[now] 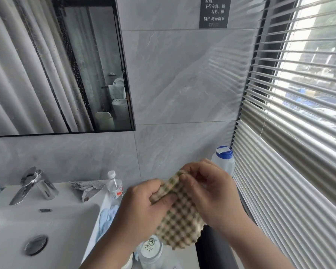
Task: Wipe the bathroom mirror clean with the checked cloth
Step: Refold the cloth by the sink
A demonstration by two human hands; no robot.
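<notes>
While pinching cloth (179,222) top edge with left hand (142,208) and right hand (209,189), low and well below-right of mirror (37,65): prep step, likely unfolding, no wiping yet. Next: bunch into one hand, lift up-left onto spotted glass. Readable: jar (150,249) label, roughly "SIOLITA"; wall sign (214,11), "拉绳", "圆杆:转动调节".

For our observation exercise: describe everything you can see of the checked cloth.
The checked cloth is a soft-looking piece with a beige and dark brown check, a waffle-like surface and a wavy lower edge. It is held in the air below and right of the mirror, not touching it. The left hand grips its upper left edge; the right hand pinches its top corner. Its lower part hangs free.
</notes>
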